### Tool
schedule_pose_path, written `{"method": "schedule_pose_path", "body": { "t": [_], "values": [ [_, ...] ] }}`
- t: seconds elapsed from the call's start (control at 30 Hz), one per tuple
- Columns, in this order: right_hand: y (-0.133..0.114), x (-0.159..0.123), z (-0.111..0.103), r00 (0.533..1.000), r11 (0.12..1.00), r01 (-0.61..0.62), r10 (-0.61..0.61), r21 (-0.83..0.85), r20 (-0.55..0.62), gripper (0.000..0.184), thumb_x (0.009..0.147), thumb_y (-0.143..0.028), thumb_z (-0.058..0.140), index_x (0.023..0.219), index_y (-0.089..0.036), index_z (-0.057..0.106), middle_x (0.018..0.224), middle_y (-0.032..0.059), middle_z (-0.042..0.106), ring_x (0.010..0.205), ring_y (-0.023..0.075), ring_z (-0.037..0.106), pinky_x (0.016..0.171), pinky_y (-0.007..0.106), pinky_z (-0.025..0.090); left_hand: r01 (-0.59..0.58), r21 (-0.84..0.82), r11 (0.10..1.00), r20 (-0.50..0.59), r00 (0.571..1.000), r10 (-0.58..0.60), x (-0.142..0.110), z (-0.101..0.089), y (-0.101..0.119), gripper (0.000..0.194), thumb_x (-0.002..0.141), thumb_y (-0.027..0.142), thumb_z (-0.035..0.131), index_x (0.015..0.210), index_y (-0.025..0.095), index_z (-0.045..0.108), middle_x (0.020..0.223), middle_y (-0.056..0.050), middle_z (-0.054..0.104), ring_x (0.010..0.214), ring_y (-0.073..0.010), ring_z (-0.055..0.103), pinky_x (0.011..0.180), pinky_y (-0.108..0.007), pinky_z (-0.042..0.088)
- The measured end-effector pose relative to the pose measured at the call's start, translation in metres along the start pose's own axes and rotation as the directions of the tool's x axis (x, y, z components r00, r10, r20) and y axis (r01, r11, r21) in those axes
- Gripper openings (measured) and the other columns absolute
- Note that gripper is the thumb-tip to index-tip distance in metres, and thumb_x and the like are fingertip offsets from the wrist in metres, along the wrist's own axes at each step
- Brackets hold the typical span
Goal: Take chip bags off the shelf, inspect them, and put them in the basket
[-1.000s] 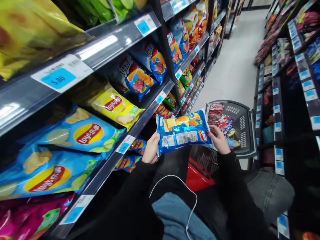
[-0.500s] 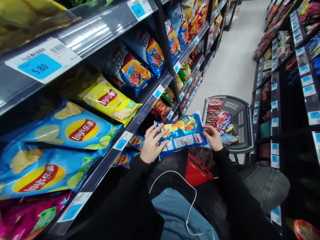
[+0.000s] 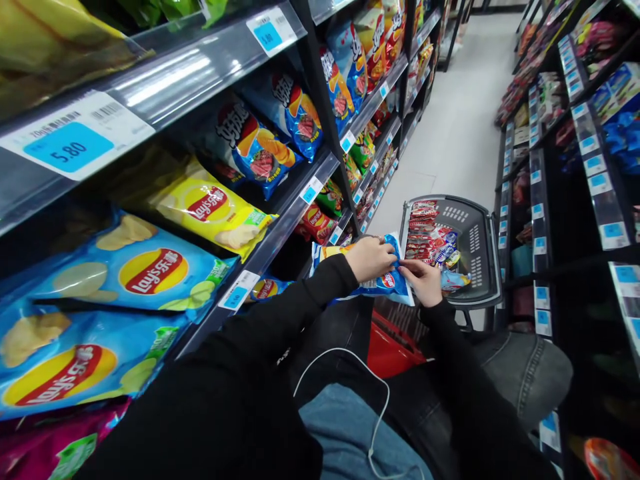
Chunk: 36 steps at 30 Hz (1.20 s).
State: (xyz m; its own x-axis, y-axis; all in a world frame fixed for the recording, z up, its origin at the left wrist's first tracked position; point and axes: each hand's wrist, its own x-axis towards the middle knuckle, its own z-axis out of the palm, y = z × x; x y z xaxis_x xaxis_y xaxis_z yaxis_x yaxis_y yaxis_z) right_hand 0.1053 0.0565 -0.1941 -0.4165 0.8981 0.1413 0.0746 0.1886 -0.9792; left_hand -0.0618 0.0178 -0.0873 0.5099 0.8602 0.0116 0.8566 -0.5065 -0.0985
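One blue snack bag (image 3: 389, 281) is pinched at its 3 o'clock end by the right hand (image 3: 425, 281), left hand (image 3: 371, 259) curled over it, its grip's closure hidden, basket (image 3: 479, 248) beyond at 3 o'clock.

Blue snack bag (image 3: 400, 293), glossy plastic film, creased; yellow crisp bag (image 3: 213, 208), shiny film; light-blue crisp bags (image 3: 153, 270), the same, smooth with soft wrinkles; shelf-edge strip (image 3: 200, 70), glossy, plastic-looking; price label (image 3: 75, 145), smooth, paper-like; basket (image 3: 477, 247), grey matt plastic, perforated; floor (image 3: 435, 140), smooth, faint sheen; sleeves (image 3: 295, 293), black matt cloth; trousers (image 3: 525, 373), grey denim-like cloth, stitched; cord (image 3: 340, 349), smooth white plastic.
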Motion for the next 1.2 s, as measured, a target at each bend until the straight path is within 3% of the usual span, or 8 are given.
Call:
{"method": "schedule_pose_path", "body": {
  "t": [0.13,0.33,0.57,0.7,0.8,0.93,1.07,1.2],
  "values": [
    [-0.006,-0.001,0.003,0.999,0.995,0.019,-0.022,0.095,0.026,0.026,0.073,-0.035,0.065,0.094,-0.021,0.061,0.072,0.0011,0.066,0.069,0.0155,0.063,0.068,0.029,0.052,-0.086,0.071,0.994,0.054,0.995,0.082,0.007,-0.008,0.003,0.022,0.087,0.018,0.045,0.083,0.012,0.065,0.079,-0.013,0.065,0.082,-0.0243,0.06,0.061,-0.033,0.042],
    [-0.021,-0.002,0.009,0.999,0.982,-0.01,0.017,0.188,-0.032,0.026,0.071,-0.037,0.066,0.089,-0.021,0.054,0.076,0.0021,0.063,0.072,0.0163,0.061,0.07,0.031,0.051,-0.131,0.097,0.987,0.09,0.988,0.123,0.014,-0.023,-0.002,0.023,0.088,0.015,0.041,0.09,0.012,0.064,0.085,-0.014,0.063,0.085,-0.0237,0.059,0.059,-0.032,0.038],
    [-0.024,-0.001,0.005,1.0,0.995,0.012,-0.014,0.094,0.019,0.024,0.074,-0.034,0.064,0.094,-0.022,0.06,0.087,0.0043,0.065,0.08,0.0176,0.063,0.075,0.032,0.051,0.074,0.071,0.995,-0.077,0.995,-0.069,0.008,-0.007,0.0,0.024,0.09,0.024,0.04,0.082,0.014,0.061,0.08,-0.01,0.063,0.088,-0.026,0.056,0.072,-0.04,0.035],
    [-0.024,-0.002,0.006,0.996,0.994,0.082,-0.084,-0.066,-0.037,0.014,0.079,-0.033,0.059,0.083,-0.021,0.065,0.083,0.0038,0.067,0.077,0.0177,0.063,0.074,0.032,0.049,0.109,0.02,0.994,-0.034,0.994,-0.108,0.008,-0.005,0.009,0.026,0.09,0.024,0.038,0.084,0.013,0.061,0.081,-0.011,0.063,0.087,-0.0255,0.056,0.074,-0.04,0.035],
    [-0.023,-0.003,0.008,0.997,0.999,0.041,-0.042,-0.017,-0.064,0.015,0.079,-0.034,0.058,0.08,-0.021,0.064,0.077,0.0029,0.066,0.072,0.0171,0.061,0.07,0.031,0.048,0.17,-0.068,0.983,-0.024,0.985,-0.172,-0.001,-0.009,0.008,0.024,0.086,0.034,0.049,0.092,0.014,0.062,0.096,-0.012,0.063,0.098,-0.0286,0.054,0.081,-0.043,0.037],
    [-0.022,-0.002,0.011,1.0,0.994,-0.002,0.006,0.105,-0.029,0.018,0.077,-0.038,0.06,0.077,-0.02,0.059,0.072,0.0015,0.063,0.068,0.016,0.057,0.066,0.029,0.047,0.248,-0.296,0.922,-0.015,0.964,-0.264,-0.027,-0.01,-0.006,0.058,0.07,0.049,0.066,0.119,0.021,0.054,0.133,-0.013,0.045,0.119,-0.031,0.044,0.096,-0.045,0.036],
    [-0.019,0.001,0.011,1.0,0.99,-0.001,-0.002,0.141,0.02,0.021,0.076,-0.041,0.06,0.075,-0.021,0.055,0.069,0.0002,0.057,0.065,0.0148,0.053,0.063,0.028,0.044,0.316,-0.439,0.841,0.063,0.945,-0.322,-0.043,-0.009,-0.014,0.058,0.078,0.046,0.059,0.13,0.024,0.046,0.132,-0.008,0.049,0.119,-0.0226,0.049,0.096,-0.034,0.04],
    [-0.013,0.004,0.007,0.998,0.994,0.003,-0.01,0.105,0.064,0.023,0.079,-0.044,0.056,0.077,-0.021,0.051,0.069,-0.0002,0.053,0.065,0.0146,0.049,0.062,0.028,0.041,0.349,-0.344,0.872,0.083,0.936,-0.342,-0.038,-0.009,-0.006,0.048,0.085,0.048,0.048,0.128,0.029,0.048,0.128,-0.004,0.054,0.11,-0.0203,0.056,0.088,-0.029,0.046]
  ]
}}
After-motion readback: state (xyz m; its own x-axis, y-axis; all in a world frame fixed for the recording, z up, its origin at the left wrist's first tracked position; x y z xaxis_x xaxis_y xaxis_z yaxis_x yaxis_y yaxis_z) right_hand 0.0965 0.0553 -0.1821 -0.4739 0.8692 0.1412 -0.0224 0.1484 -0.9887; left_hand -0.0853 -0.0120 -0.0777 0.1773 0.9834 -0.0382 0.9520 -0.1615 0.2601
